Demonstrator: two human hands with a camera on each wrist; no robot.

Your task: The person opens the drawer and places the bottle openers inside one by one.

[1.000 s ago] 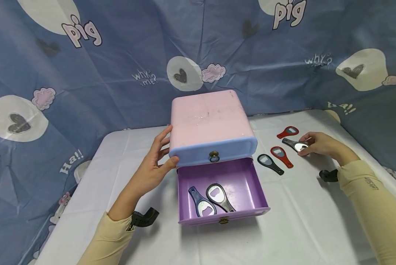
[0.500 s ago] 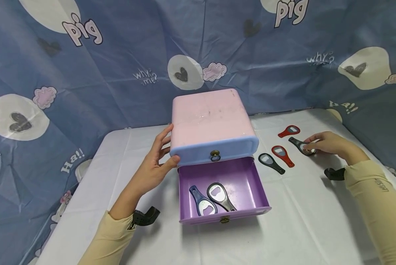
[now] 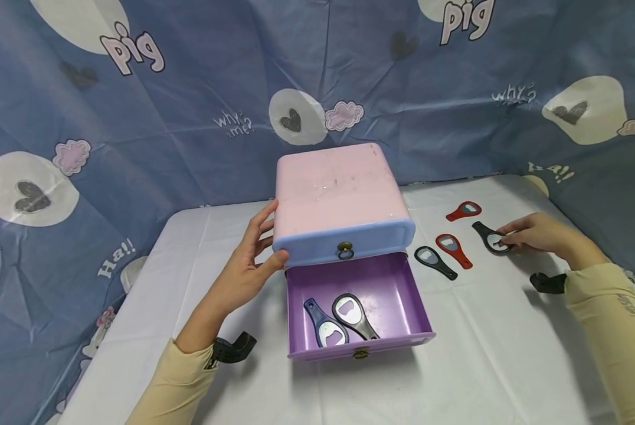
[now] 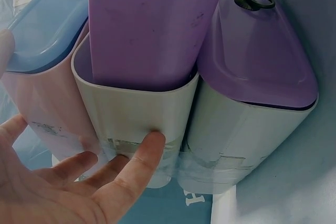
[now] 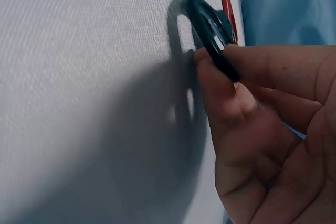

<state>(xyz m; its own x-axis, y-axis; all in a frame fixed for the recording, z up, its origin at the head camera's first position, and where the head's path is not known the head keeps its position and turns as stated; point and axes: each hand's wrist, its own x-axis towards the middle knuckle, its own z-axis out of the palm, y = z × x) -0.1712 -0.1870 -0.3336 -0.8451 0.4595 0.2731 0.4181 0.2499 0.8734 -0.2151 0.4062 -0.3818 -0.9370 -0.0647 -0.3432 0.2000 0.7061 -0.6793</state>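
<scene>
Pink drawer box (image 3: 339,195): left hand (image 3: 248,265) flat against its left side, fingers straight. Right of box: right hand (image 3: 535,235) pinching black opener (image 3: 488,237); red opener (image 3: 454,249) and black-handled opener (image 3: 434,262) between.

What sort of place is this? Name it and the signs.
Probably a makeshift recording setup: a cartoon-print sheet hung as backdrop, a white-covered table, and a drawer box with bottle openers laid beside it.
</scene>
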